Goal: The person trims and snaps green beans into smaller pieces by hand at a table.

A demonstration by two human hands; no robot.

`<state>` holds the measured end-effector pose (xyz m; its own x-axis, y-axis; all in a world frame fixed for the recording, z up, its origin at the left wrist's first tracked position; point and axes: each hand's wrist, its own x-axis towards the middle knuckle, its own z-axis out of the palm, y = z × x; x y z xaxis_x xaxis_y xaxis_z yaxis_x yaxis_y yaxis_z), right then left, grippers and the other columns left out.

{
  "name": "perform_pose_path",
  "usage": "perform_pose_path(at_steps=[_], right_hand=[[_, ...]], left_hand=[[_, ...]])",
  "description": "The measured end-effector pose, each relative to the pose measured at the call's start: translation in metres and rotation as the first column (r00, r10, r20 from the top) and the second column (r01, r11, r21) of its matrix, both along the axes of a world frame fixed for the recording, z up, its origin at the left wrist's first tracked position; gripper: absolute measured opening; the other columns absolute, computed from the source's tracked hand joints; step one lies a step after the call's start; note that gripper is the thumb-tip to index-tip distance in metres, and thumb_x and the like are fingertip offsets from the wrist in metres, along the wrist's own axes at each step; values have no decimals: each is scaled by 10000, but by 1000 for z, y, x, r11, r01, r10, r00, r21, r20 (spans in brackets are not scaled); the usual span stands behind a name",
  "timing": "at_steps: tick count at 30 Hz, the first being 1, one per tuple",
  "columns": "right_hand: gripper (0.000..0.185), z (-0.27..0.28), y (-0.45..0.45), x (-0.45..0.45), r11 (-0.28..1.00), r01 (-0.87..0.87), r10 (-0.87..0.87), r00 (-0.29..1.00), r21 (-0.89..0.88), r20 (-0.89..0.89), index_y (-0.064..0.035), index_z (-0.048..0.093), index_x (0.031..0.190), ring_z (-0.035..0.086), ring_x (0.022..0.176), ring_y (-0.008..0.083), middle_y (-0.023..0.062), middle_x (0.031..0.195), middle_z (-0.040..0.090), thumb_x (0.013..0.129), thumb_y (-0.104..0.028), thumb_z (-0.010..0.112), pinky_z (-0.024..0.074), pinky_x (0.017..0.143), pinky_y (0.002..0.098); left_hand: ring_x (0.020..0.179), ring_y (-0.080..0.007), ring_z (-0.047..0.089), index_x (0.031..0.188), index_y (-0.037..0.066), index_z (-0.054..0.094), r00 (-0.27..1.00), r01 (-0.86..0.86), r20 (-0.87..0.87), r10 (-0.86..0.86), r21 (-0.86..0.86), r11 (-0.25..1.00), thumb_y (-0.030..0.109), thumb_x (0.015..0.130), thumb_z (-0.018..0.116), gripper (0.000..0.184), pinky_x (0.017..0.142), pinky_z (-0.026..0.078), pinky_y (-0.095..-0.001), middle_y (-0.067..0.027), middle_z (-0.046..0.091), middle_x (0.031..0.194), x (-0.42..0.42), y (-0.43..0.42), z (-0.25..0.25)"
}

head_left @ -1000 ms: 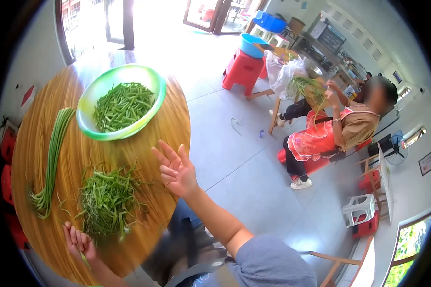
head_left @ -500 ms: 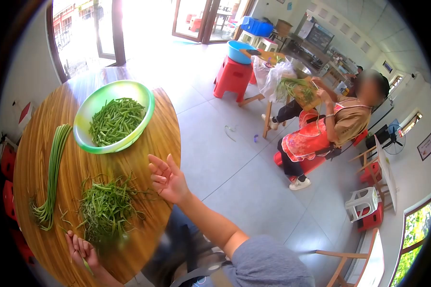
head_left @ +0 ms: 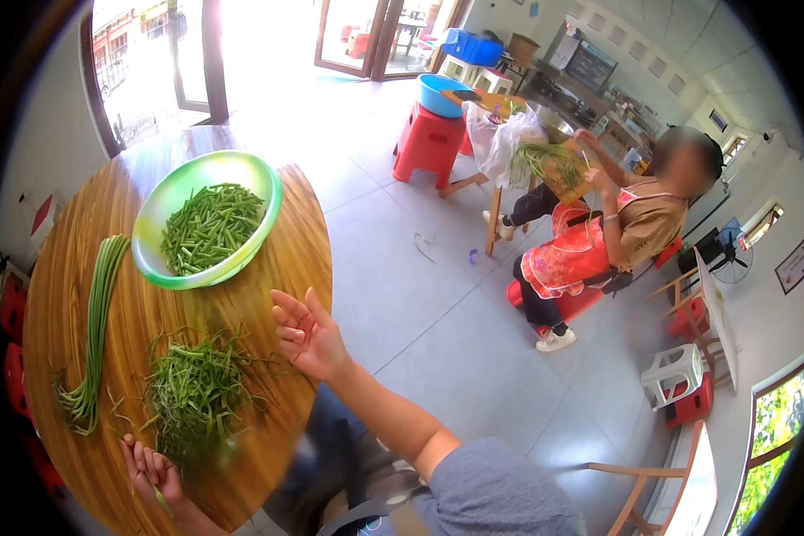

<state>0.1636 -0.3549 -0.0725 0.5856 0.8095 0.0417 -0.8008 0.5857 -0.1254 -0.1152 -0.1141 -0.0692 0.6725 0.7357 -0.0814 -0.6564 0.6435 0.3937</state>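
My left hand (head_left: 152, 471) is closed around a thin green stem (head_left: 163, 500) at the near left edge of the table. My right hand (head_left: 310, 338) is raised near the table's right edge, palm turned up, its fingers apart and holding nothing. Between and beyond the hands lies a loose pile of green trimmings (head_left: 196, 389). A green and white bowl (head_left: 271, 214) with cut green stems (head_left: 211, 229) stands farther back. Long uncut stems (head_left: 101, 330) lie in a bundle on the left side of the table.
The round wooden table (head_left: 286, 429) ends just right of the bowl. Across the floor, a seated person (head_left: 648, 228) in a red apron handles green stems beside a smaller table. Red stools (head_left: 427, 147) and a white stool (head_left: 673, 371) stand around the room.
The view has shifted, so the table and bowl sit slightly lower and more to the left. My left hand keeps its hold on the stem; my right hand stays raised and open.
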Motion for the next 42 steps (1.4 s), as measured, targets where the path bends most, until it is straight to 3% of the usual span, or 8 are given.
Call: perform_pose_path(at_steps=[11,12,13,16,18,23,32,42], right_hand=[[450,-18,4,4,995,5,-5,1000,-96,-1,-81,549,1164,430,610,83,54,983,614,911,-433,426,366,532,195],[449,-17,6,2,998,-20,19,999,-62,-26,-62,528,1175,424,619,80,28,866,580,923,-414,409,357,524,202],[447,-9,7,0,995,-5,0,999,-99,-53,-44,509,1179,415,607,75,-8,720,474,930,-400,405,339,506,205],[277,-13,14,-2,998,-58,59,994,-9,94,-41,541,959,336,520,54,-31,675,419,938,-301,448,282,437,182],[248,14,26,-25,822,329,-90,881,-465,465,-13,593,864,321,499,44,-26,639,449,930,-226,483,260,419,186],[193,73,50,-82,726,487,170,557,-486,813,5,602,1032,424,600,14,-32,729,550,883,-113,563,322,480,157],[145,91,60,-89,764,422,225,535,-488,814,-1,603,967,455,614,16,-24,751,579,844,-78,606,352,522,152],[84,83,52,-90,811,136,256,793,-569,553,-30,580,776,408,552,25,-45,622,474,819,-100,594,315,479,184]], left_hand=[[368,-64,231,985,-46,508,998,26,55,-18,-143,989,147,967,325,266,351,219,-217,2,325,563,2,7,-20],[371,-58,222,953,-16,516,942,238,253,-222,-35,971,165,957,363,237,348,209,-214,17,321,550,2,11,-27],[370,-55,217,905,7,528,980,144,151,-129,-96,985,171,949,390,219,344,203,-213,31,318,534,7,3,-19],[361,-50,239,792,61,554,998,-10,-59,6,-78,997,170,916,462,189,336,203,-211,50,322,487,19,-16,-7],[356,-58,299,790,75,535,962,-9,-273,25,61,998,185,913,471,177,340,244,-200,30,429,508,26,-35,35],[373,-63,337,807,61,537,898,217,-431,-90,255,942,255,928,466,239,367,272,-193,12,457,522,53,-61,82],[371,-56,352,863,49,547,766,554,-576,-284,368,747,290,938,444,273,350,256,-192,7,471,533,70,-77,84],[417,-19,339,873,54,535,782,586,-577,-235,552,593,213,944,452,193,382,245,-171,22,475,566,76,-91,84]])
